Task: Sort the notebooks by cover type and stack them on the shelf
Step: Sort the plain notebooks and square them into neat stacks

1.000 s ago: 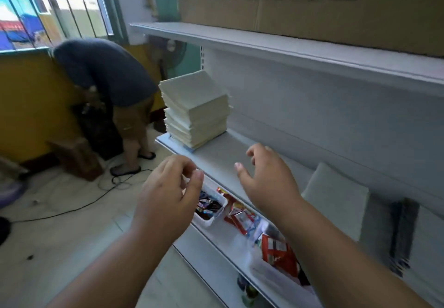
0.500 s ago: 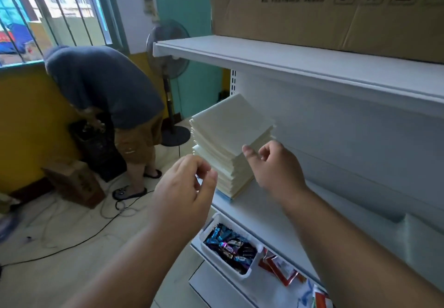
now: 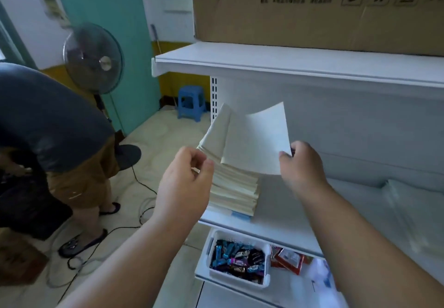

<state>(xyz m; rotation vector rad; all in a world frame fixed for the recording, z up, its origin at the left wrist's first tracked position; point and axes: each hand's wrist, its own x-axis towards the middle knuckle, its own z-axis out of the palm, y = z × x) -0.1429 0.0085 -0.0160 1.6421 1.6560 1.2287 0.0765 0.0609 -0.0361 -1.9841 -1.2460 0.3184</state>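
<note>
A stack of several cream-covered notebooks (image 3: 234, 187) stands at the left end of the white shelf (image 3: 283, 214). My right hand (image 3: 301, 165) pinches the right corner of the top notebook (image 3: 258, 141) and lifts that side up off the stack. My left hand (image 3: 186, 184) hovers in front of the stack's left side with its fingers curled; it holds nothing. A blurred pale pile (image 3: 413, 202) lies further right on the same shelf.
A cardboard box (image 3: 312, 7) sits on the upper shelf. Below, a white bin of wrapped sweets (image 3: 237, 259) and red packets (image 3: 287, 260) lie on the lower shelf. A person bends over at the left, near a standing fan (image 3: 93, 57), a blue stool (image 3: 191, 102) and floor cables.
The view swung left and closer to the stack. My right hand reached the stack, took the top notebook's corner and raised it. My left hand came up beside the stack.
</note>
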